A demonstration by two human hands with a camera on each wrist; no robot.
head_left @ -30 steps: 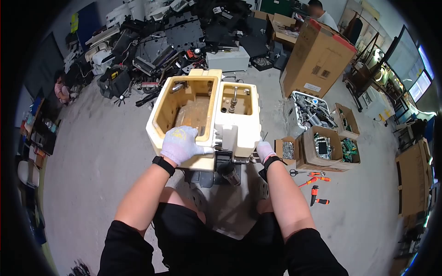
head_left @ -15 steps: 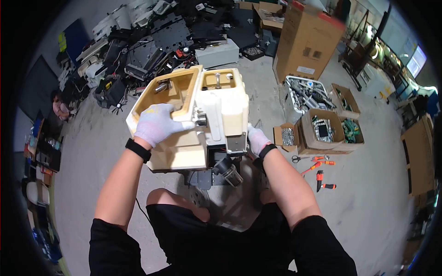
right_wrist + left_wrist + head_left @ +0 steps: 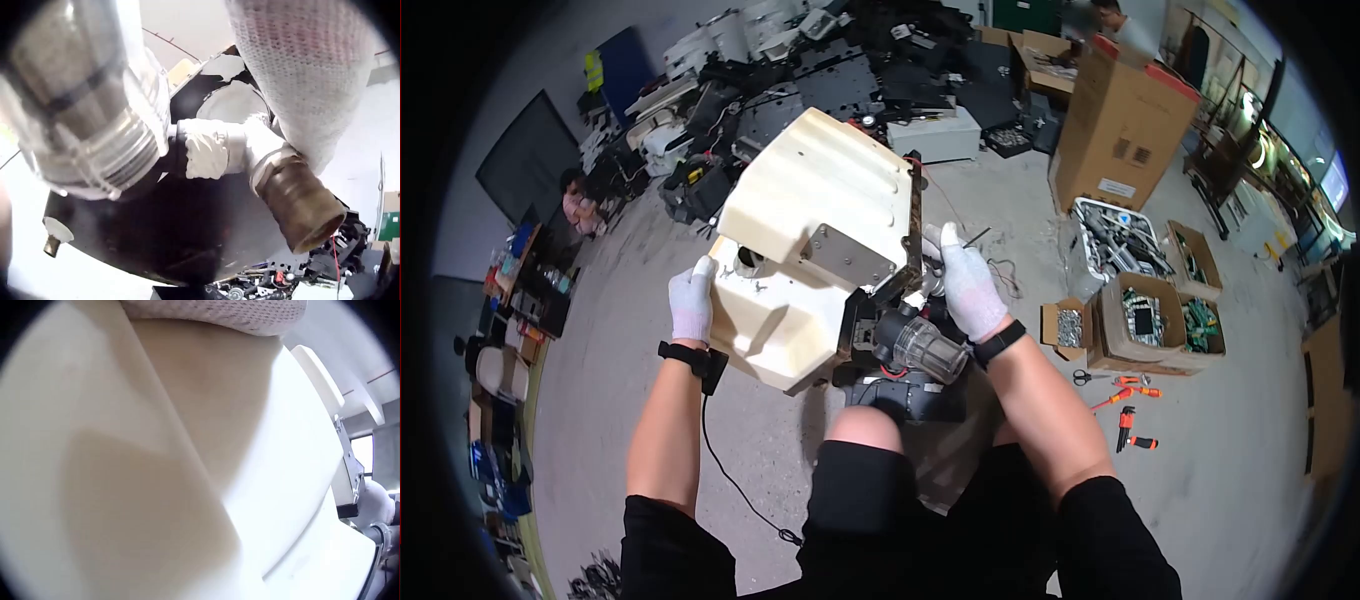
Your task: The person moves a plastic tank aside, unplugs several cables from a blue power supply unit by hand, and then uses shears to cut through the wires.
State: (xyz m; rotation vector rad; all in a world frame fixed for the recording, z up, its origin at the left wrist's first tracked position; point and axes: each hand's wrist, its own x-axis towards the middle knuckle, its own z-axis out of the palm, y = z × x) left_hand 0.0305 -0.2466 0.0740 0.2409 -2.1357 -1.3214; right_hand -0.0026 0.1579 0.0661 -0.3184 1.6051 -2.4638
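A cream plastic housing [image 3: 820,190] is tipped over, its rounded outer side and a grey metal plate [image 3: 847,256] facing up. The gloved left hand [image 3: 692,298] grips its left edge; in the left wrist view that glove [image 3: 219,312] lies along the cream surface [image 3: 262,469]. At the housing's right, the gloved right hand [image 3: 970,285] is curled by the white pipe fittings. A clear filter cup [image 3: 930,348] hangs near that wrist. The right wrist view shows the glove [image 3: 306,75] against a white elbow [image 3: 262,147] with a brass end [image 3: 303,206].
Boxes of parts [image 3: 1145,320] and a white bin [image 3: 1115,245] stand on the right. Orange-handled tools [image 3: 1127,425] lie on the floor in front of them. A tall carton [image 3: 1120,130] is behind, a scrap pile [image 3: 830,80] at the back, and another person [image 3: 582,205] crouches far left.
The housing has tilted from upright, its openings now out of sight and its outer side up. The left hand has moved from the basin rim to the left edge; the right hand has risen.
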